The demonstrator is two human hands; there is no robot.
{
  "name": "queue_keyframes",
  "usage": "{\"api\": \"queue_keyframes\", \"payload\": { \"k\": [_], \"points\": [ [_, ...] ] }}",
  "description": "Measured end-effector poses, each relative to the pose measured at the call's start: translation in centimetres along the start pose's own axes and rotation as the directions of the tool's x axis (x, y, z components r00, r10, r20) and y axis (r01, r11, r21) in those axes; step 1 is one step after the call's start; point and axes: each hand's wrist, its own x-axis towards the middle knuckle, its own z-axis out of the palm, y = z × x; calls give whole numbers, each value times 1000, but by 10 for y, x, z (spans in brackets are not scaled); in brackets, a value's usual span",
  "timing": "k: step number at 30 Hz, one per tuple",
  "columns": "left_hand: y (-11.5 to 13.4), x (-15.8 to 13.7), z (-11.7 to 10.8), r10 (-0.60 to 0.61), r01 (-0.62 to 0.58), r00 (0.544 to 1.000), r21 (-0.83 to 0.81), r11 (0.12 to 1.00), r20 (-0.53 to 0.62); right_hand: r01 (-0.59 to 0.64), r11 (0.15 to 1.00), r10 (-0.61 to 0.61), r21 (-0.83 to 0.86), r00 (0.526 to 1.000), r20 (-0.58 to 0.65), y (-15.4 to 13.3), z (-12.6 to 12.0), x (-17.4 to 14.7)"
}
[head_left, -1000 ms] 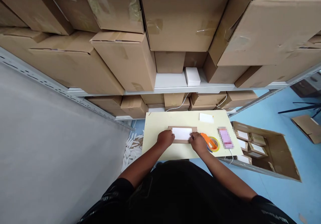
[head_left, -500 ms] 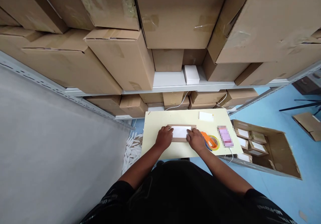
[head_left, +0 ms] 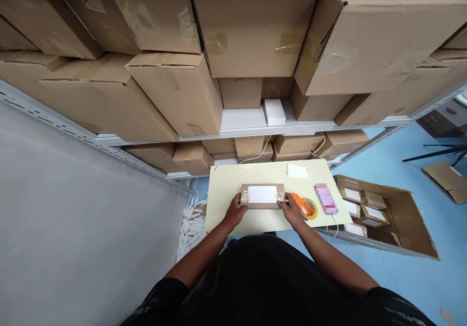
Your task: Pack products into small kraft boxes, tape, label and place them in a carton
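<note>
Saw, well beyond the left fingers and the right fingers, a shelf rack packed with cardboard cartons. Noted a grey wall well to the left of the left fingers, and blue floor well to the right of the right fingers. Found beneath and around both sets of fingers a pale yellow bench, just in front of the rack. Saw to the right of the right fingers, past the bench's edge, an open carton with small labelled boxes inside. Noticed a heap of white strips to the left of the left fingers, below the bench.

Found a brown box between the two sets of fingers, long side across; could not tell whether resting flat or slightly raised. Saw the left fingers bent in around its near left corner and the right fingers around its right end, both closed down to its edges; could not judge the firmness.

Made out, just beside the right fingers, an orange tape dispenser, and farther right a blurred pink item. Saw a white stack on the rack, well beyond the fingers. Spotted a white label atop the box, between the fingers, and a white card beyond the right fingers, near the bench's far edge. Noted glossy tape at both box ends, next to the fingers.
</note>
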Motion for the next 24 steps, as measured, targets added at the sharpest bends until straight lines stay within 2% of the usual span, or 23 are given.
{"api": "queue_keyframes", "payload": {
  "k": [4,7,12,15,19,24],
  "points": [
    [12,-4,-8,32,-32,998,-17,999,-47,1,1000,-1,3,1000,-8,-16,3,-4],
    [29,-10,-19,93,-97,993,-41,994,-79,33,999,-33,11,998,-49,-35,2,-8],
    [66,-11,-41,161,-162,986,-16,987,-52,58,995,-46,85,990,-135,-72,-4,-20],
    [88,-7,-46,218,-218,976,3,976,-24,79,985,-49,154,981,-189,-87,-15,-28],
    [119,-3,-27,296,-296,955,-17,955,20,129,966,-62,224,957,-285,-88,-42,-36],
    [165,-7,32,350,-349,934,-27,937,78,185,938,-56,292,915,-399,-69,-104,-40]
  ]
}}
